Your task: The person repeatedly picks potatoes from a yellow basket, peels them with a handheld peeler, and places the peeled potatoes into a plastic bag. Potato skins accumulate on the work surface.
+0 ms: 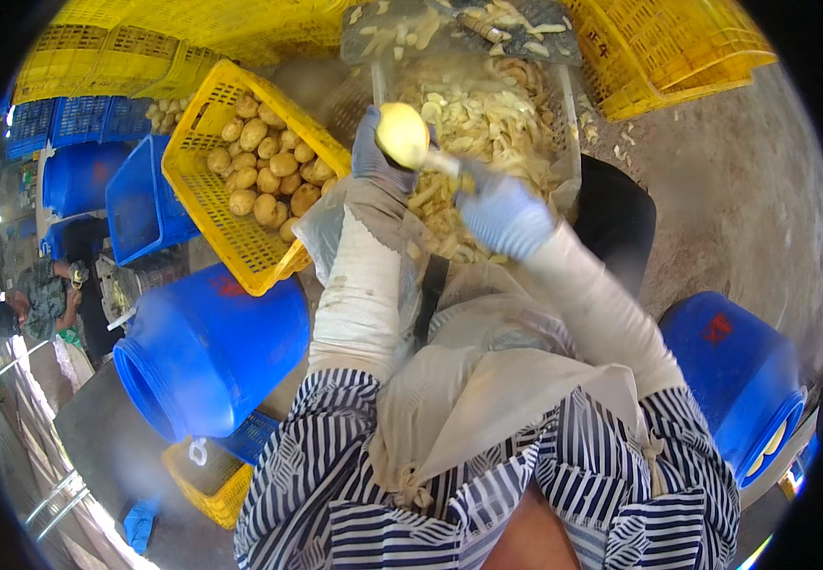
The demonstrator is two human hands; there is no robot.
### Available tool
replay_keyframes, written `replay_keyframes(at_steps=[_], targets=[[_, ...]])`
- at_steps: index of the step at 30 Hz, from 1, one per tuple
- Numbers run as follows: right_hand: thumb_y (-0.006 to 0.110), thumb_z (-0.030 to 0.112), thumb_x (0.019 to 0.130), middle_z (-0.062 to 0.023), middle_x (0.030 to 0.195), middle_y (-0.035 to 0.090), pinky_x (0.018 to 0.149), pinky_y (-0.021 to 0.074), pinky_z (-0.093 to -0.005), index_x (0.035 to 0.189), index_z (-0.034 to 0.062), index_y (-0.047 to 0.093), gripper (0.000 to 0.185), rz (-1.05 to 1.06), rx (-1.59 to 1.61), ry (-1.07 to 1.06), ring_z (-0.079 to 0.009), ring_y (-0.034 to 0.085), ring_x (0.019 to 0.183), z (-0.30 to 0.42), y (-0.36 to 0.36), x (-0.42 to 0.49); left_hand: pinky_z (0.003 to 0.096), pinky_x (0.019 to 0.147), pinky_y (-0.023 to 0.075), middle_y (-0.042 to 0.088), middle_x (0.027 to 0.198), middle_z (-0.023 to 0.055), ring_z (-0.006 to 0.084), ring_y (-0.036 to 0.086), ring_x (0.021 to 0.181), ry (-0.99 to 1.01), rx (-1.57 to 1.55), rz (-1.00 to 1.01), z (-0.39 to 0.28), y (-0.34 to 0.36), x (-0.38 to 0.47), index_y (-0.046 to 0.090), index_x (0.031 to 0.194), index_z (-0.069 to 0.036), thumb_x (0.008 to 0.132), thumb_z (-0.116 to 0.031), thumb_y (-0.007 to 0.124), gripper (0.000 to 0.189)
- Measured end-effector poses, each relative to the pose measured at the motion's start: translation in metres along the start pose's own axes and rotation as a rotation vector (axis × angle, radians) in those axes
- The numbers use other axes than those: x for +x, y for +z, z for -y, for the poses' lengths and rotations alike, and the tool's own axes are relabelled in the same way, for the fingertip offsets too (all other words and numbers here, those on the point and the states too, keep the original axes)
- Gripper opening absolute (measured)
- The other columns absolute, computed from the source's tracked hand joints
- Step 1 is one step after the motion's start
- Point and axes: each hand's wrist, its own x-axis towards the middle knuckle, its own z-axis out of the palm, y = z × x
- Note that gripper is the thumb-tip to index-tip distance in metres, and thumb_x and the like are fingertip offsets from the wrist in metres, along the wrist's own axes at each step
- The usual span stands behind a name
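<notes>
My left hand, in a dark grey glove, grips a pale potato whose visible side is peeled. A blurred hand tool, perhaps a peeler, is in my right hand, which wears a light blue glove. The tool's end meets the potato's lower right side, or comes very close to it. Below both hands, a mass of peelings fills a translucent tub. Unpeeled potatoes lie in a tilted yellow plastic crate left of my left hand.
Across the tub's far end lies a dark board with peelings and a knife. Blue barrels stand at left and right. Yellow crates border the upper right. Another person is at far left.
</notes>
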Motion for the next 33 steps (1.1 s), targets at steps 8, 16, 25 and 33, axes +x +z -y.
replay_keyframes(at_steps=[8,16,25,33], targets=[[0.041,0.013,0.078,-0.0228,0.075,0.057,0.051,0.0483,-0.0364,0.116,0.008,0.038,0.038,-0.065,0.062,0.033,-0.0282,0.058,0.059,0.004,0.003,0.034,0.0414,0.074,0.0452,0.051,0.098,0.0139,0.0306,0.05,0.089,-0.312,-0.349,-0.382,-0.028,0.028,-0.001,0.042,0.107,-0.006,0.076,-0.037,0.051,0.045],[0.042,0.017,0.079,-0.0217,0.085,0.056,0.059,0.0499,-0.0345,0.123,0.0056,0.031,0.047,-0.068,0.197,0.004,-0.0272,0.058,0.061,-0.005,-0.028,0.039,0.045,0.066,0.0468,0.053,0.096,0.0175,0.0315,0.054,0.079,-0.347,-0.4,-0.049,-0.042,0.016,-0.009,0.043,0.106,-0.002,0.081,-0.036,0.043,0.043],[0.042,0.012,0.078,-0.0229,0.086,0.057,0.055,0.0505,-0.0357,0.122,0.007,0.032,0.045,-0.147,0.062,-0.207,-0.0271,0.06,0.067,-0.03,0.038,0.015,0.0365,0.059,0.0477,0.055,0.084,0.0151,0.0287,0.054,0.067,-0.4,-0.452,-0.357,-0.043,0.024,-0.002,0.044,0.101,-0.002,0.078,-0.04,0.048,0.045],[0.043,0.014,0.078,-0.0221,0.088,0.057,0.054,0.0497,-0.035,0.123,0.011,0.034,0.046,0.008,0.219,0.047,-0.0264,0.059,0.064,0.011,-0.019,0.046,0.0376,0.074,0.0441,0.053,0.093,0.0127,0.0235,0.052,0.084,-0.149,-0.306,0.062,-0.023,0.001,0.017,0.049,0.093,-0.004,0.084,-0.034,0.036,0.034]])
